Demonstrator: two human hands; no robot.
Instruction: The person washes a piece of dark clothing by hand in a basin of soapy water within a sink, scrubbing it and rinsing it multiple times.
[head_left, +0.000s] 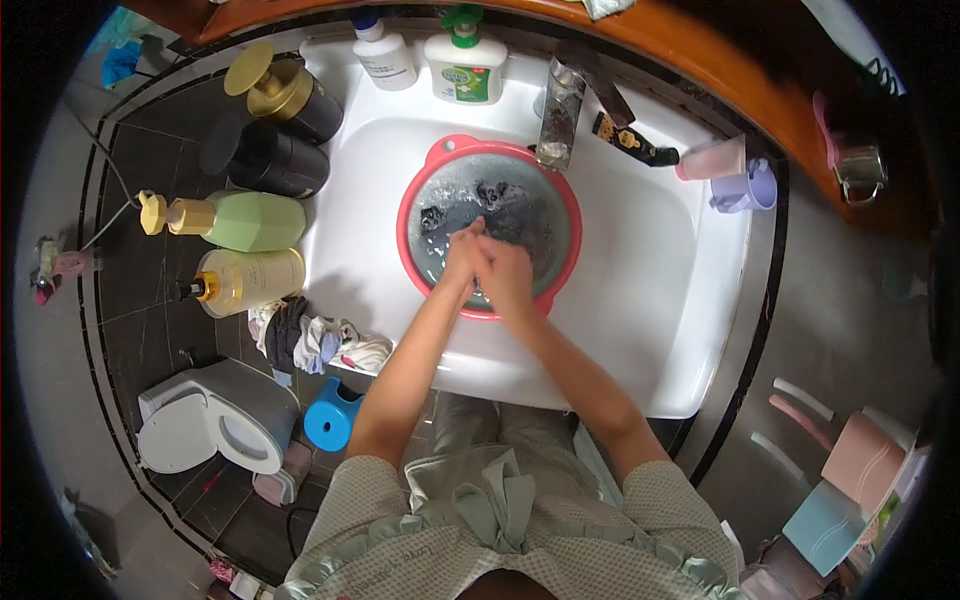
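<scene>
A red-rimmed plastic basin rests inside the white sink. Soapy grey water fills it, and dark cloth lies mostly under the surface. Two wet bumps, apparently the same cloth, break the water near the far side and the left wall. Over the basin's near half, my left hand and my right hand press against each other. The left fingers extend forward, while the right fingers curl in against the left palm. Whether anything is pinched between them is hidden.
A metal faucet reaches over the basin's far rim. Pump bottles, including a green one, line the left ledge. A soap bottle stands behind. Crumpled clothes lie at the near-left corner; a purple cup sits right.
</scene>
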